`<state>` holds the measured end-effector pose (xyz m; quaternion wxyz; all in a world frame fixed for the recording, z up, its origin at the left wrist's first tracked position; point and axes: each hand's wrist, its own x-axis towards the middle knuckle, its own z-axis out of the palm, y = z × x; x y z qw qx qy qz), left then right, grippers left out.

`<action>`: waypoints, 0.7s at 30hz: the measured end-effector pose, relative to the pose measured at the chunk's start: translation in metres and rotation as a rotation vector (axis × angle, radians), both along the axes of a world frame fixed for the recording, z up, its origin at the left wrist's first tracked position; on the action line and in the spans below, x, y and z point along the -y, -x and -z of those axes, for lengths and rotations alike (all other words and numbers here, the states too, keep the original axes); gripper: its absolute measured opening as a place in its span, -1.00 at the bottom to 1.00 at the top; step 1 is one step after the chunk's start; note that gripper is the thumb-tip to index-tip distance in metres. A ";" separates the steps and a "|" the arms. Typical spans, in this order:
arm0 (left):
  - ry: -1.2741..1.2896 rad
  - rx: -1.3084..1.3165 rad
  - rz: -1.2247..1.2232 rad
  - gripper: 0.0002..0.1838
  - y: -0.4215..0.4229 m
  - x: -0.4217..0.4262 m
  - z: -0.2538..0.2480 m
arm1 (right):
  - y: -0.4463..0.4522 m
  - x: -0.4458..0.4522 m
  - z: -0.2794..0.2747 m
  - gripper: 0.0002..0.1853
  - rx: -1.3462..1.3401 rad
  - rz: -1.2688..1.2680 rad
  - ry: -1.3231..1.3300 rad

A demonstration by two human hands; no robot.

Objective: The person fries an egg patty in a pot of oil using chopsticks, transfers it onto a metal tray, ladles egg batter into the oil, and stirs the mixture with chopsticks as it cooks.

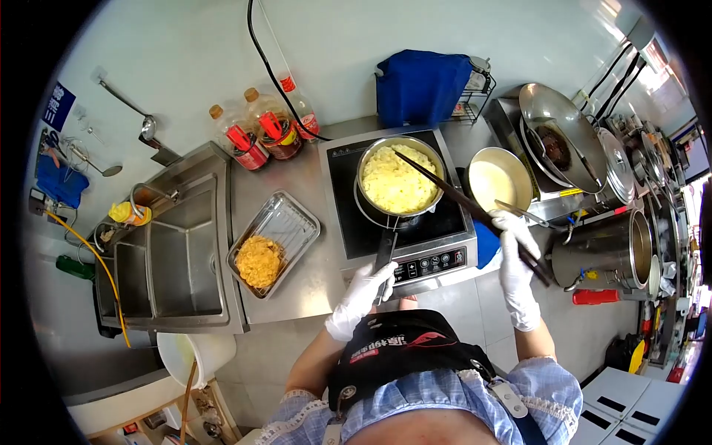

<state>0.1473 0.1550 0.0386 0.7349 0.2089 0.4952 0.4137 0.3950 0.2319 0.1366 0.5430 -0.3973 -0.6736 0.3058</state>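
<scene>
My left hand, in a white glove, is wrapped round the black handle of a pan on the cooktop. Pale yellow, lumpy food fills the pan. Also gloved, my right hand grips long dark chopsticks, whose tips reach over the food from the right. Beside the cooktop, near my right hand, a round pot contains creamy yellow liquid and a metal utensil leaning out of it.
Left of the induction cooktop, a metal tray with a rack carries golden fried food. Beyond it are the sink and sauce bottles. A wok and a large steel pot stand at the right.
</scene>
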 end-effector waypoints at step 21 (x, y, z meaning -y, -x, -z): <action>-0.132 -0.043 -0.110 -0.87 -0.013 0.021 0.051 | -0.003 0.038 -0.128 -0.71 0.360 -0.133 0.170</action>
